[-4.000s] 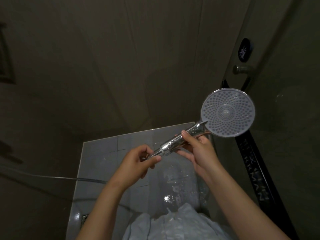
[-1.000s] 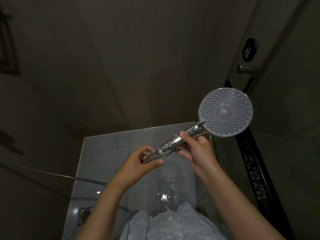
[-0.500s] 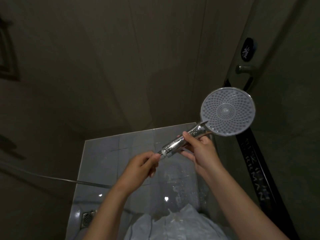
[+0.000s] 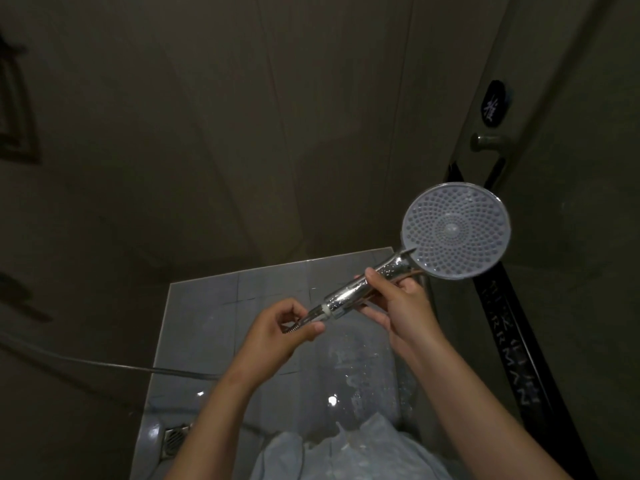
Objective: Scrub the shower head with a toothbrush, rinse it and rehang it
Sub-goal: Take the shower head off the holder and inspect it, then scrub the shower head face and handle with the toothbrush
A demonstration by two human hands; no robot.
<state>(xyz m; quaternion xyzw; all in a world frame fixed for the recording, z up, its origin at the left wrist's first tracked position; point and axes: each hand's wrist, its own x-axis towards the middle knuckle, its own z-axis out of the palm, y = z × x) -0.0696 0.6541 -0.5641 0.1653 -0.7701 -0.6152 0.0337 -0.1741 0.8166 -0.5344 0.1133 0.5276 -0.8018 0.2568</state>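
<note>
The round shower head [image 4: 456,231] faces me with its pale nozzle plate, held up at the right in front of the glass door. My right hand [image 4: 398,304] grips its chrome handle [image 4: 353,292] from below. My left hand [image 4: 277,332] pinches the hose connector [image 4: 313,315] at the handle's lower end, thumb and fingers curled round it. The metal hose [image 4: 104,365] runs off to the left across the dim stall. No toothbrush is in view.
A wet grey tiled floor [image 4: 214,306] lies below, with a square drain [image 4: 175,439] at the lower left. Dark walls close in on the left and back. A glass door with a handle [image 4: 486,143] and black edge strip [image 4: 509,358] stands right.
My left hand shifts its pinch back and forth at the hose connector while the right keeps the handle almost still. The view has tilted slightly.
</note>
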